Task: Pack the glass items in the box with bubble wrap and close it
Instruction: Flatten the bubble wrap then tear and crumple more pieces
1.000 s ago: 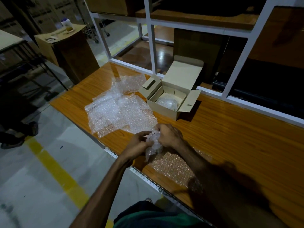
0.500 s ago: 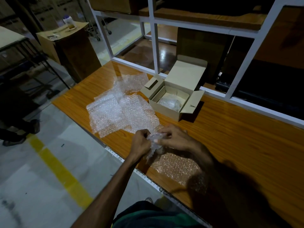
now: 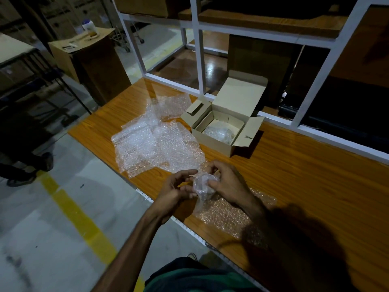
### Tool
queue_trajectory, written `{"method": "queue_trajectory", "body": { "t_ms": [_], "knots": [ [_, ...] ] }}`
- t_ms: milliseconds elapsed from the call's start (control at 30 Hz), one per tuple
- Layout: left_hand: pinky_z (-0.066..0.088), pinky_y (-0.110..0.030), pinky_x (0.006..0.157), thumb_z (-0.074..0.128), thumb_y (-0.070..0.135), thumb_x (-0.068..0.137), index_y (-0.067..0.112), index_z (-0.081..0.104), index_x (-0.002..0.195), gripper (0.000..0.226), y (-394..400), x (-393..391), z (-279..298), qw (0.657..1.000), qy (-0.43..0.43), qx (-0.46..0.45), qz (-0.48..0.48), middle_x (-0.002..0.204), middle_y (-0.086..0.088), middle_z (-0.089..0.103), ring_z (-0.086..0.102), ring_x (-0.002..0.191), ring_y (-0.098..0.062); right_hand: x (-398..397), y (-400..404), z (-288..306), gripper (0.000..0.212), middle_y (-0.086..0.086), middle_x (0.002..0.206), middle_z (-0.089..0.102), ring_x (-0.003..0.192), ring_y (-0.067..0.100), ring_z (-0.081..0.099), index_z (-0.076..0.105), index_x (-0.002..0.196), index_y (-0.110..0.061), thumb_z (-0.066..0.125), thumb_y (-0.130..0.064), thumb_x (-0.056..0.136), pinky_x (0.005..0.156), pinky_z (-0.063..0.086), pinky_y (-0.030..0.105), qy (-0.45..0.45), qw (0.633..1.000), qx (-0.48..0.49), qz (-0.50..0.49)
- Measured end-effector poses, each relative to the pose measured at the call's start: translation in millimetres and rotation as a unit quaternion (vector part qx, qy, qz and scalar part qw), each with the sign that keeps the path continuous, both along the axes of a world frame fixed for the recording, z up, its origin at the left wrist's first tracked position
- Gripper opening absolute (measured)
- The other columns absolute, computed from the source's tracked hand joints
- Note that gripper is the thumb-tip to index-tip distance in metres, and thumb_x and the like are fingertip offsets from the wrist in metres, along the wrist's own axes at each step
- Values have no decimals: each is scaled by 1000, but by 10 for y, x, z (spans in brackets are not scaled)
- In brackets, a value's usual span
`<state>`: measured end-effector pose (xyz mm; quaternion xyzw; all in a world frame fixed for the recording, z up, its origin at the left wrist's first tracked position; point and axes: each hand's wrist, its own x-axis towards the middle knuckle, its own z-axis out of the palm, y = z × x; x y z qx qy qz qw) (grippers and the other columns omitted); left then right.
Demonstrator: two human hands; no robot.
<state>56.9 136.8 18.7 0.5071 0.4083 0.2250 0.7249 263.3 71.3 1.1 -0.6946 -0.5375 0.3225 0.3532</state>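
A small glass item [image 3: 202, 185] half rolled in bubble wrap sits between my hands above the table's front edge. My right hand [image 3: 226, 182] grips it from the right, fingers curled over its top. My left hand [image 3: 175, 189] touches its left side with fingertips, thumb raised. The sheet of bubble wrap [image 3: 229, 213] it is rolled in trails across the wood under my right forearm. An open cardboard box [image 3: 212, 140] stands further back with its lid up; a bubble-wrapped item [image 3: 220, 133] lies inside.
Several loose bubble wrap sheets [image 3: 155, 142] lie spread left of the box on the orange wooden table [image 3: 305, 175]. A white shelf frame [image 3: 200, 60] rises behind the box. On the left lies floor with a yellow line [image 3: 80, 216], and a brown cabinet [image 3: 92, 66] stands beyond.
My hands shifted a little as they turned the wrapped glass item. My left fingers loosened from a pinch to a light touch, and the wrap now covers more of the item.
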Motion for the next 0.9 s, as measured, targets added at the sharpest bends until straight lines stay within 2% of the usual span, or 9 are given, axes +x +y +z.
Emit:
{"method": "queue_trajectory", "body": {
  "t_ms": [100,200,267,367,467,600,733,833,900],
  "knots": [
    [64,-47,88,76,-20,77,16,73,126,60,-21,30,-57,997,38,59,8,120,-22,66,65,88,-29,-24,39,-24,28,-21,104,63,84,11,70,60,89,-39,75,-16,86,56,63,53,-12,1000,1,-5],
    [62,-51,87,88,-1,77,16,75,119,46,-13,120,-58,990,80,106,47,112,-22,68,64,81,-26,-29,67,5,29,-20,105,64,90,7,69,63,87,-34,79,-10,87,60,65,47,5,1000,-1,3],
    [63,-49,85,89,4,78,14,76,113,39,0,170,-49,984,102,135,50,105,-16,71,70,84,-29,-16,64,46,28,-18,104,66,89,10,69,68,86,-31,77,-4,86,64,66,47,32,999,-8,6],
    [63,-48,79,86,-2,80,8,76,105,29,21,202,-47,976,134,162,48,101,-14,72,72,92,-35,42,30,156,27,-13,104,68,90,11,71,76,89,-24,69,2,89,72,66,45,101,994,-25,15],
    [64,-46,74,83,-5,79,6,76,97,22,35,230,-56,972,149,175,43,95,-9,74,73,89,-31,118,-2,240,16,-5,109,68,97,15,71,78,95,-19,73,-4,91,77,67,45,135,989,-44,50],
    [60,-31,68,85,-3,78,4,76,91,17,15,281,-88,977,141,146,73,90,-10,74,70,81,-20,87,-10,214,15,-9,101,63,86,12,65,70,88,-23,85,-22,87,63,62,30,28,997,-7,67],
    [63,-49,87,72,-7,88,1,77,99,14,-15,231,-94,991,72,79,77,99,-19,77,74,96,-40,73,39,172,13,-15,107,60,95,7,64,73,87,-25,79,-14,92,70,66,31,-47,997,8,67],
    [61,-42,88,78,-3,81,8,79,106,27,-25,143,-118,990,79,106,43,97,-5,79,74,92,-23,77,34,146,10,-18,106,55,96,3,59,79,99,-24,73,-17,96,76,64,33,-97,991,13,88],
    [61,-40,87,83,-5,79,10,79,108,33,-37,103,-142,989,82,113,40,93,-5,78,71,85,-15,59,13,136,16,-13,108,53,95,4,57,80,108,-22,66,-19,99,75,63,33,-114,988,2,108]
  ]
}}
